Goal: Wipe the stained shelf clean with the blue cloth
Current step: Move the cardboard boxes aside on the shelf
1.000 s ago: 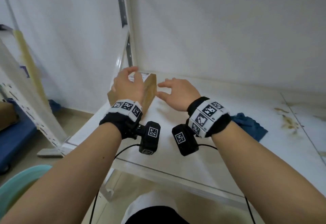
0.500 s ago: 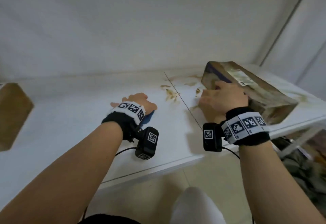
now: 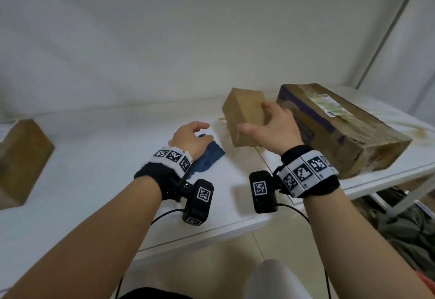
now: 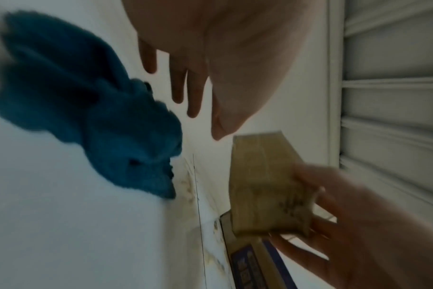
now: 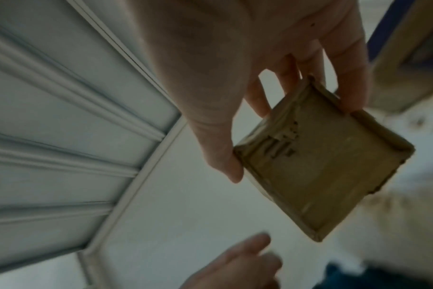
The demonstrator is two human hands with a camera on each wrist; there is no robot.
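The crumpled blue cloth point(image 3: 210, 158) point(image 4: 91, 117) lies on the white shelf point(image 3: 94, 181). My left hand point(image 3: 195, 131) point(image 4: 198, 109) hovers just over its far end with straight fingers and holds nothing. Brown stains point(image 3: 222, 119) point(image 4: 188, 187) mark the shelf beside the cloth, along a seam. My right hand point(image 3: 268, 124) grips a small cardboard box point(image 3: 244, 115) point(image 5: 321, 166) between thumb and fingers and holds it tilted, off the shelf, above the stains. In the right wrist view the left hand point(image 5: 235, 264) and the cloth point(image 5: 383, 277) show at the bottom.
A large taped cardboard box point(image 3: 341, 129) lies on the shelf's right end, close behind my right hand, with more brown staining point(image 3: 419, 131) beyond it. Another brown box point(image 3: 21, 157) stands at the far left. A white wall backs the shelf.
The view swung right from the left box. My right hand has picked up the small box from beside the large one. The left hand stays at the cloth.
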